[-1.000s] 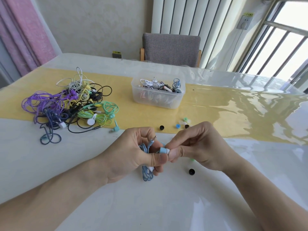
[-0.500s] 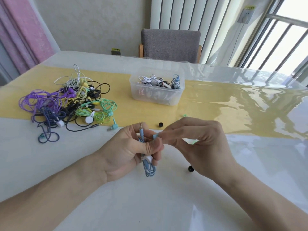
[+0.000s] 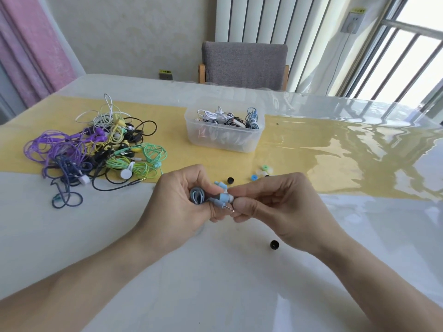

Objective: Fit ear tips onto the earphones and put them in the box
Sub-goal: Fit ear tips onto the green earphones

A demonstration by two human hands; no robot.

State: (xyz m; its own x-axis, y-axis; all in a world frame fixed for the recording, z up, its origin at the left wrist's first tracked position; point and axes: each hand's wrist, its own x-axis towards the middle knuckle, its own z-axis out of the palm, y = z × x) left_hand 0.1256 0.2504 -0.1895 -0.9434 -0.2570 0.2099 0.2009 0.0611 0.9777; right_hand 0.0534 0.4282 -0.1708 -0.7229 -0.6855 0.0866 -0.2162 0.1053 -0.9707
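My left hand (image 3: pixel 178 200) grips a coiled blue earphone cable (image 3: pixel 197 195) above the white table. My right hand (image 3: pixel 271 202) pinches the light blue earbud (image 3: pixel 224 197) at the coil's right side, fingertips against the left hand. The gold jack plug (image 3: pixel 228 208) sticks out below the earbud. A clear plastic box (image 3: pixel 224 137) with several wound earphones stands behind on the yellow runner. Loose ear tips lie around: a black one (image 3: pixel 230 180), a blue one (image 3: pixel 253 177), green and white ones (image 3: pixel 263 170), and another black one (image 3: pixel 274 244) near my right wrist.
A tangled heap of purple, green, yellow, black and white earphones (image 3: pixel 96 149) lies at the left on the runner. A grey chair (image 3: pixel 244 63) stands behind the table's far edge. A glossy transparent cover lies over the table.
The coil has turned in my left hand, so the jack plug now points down instead of up. My right hand has shifted its pinch onto the earbud.
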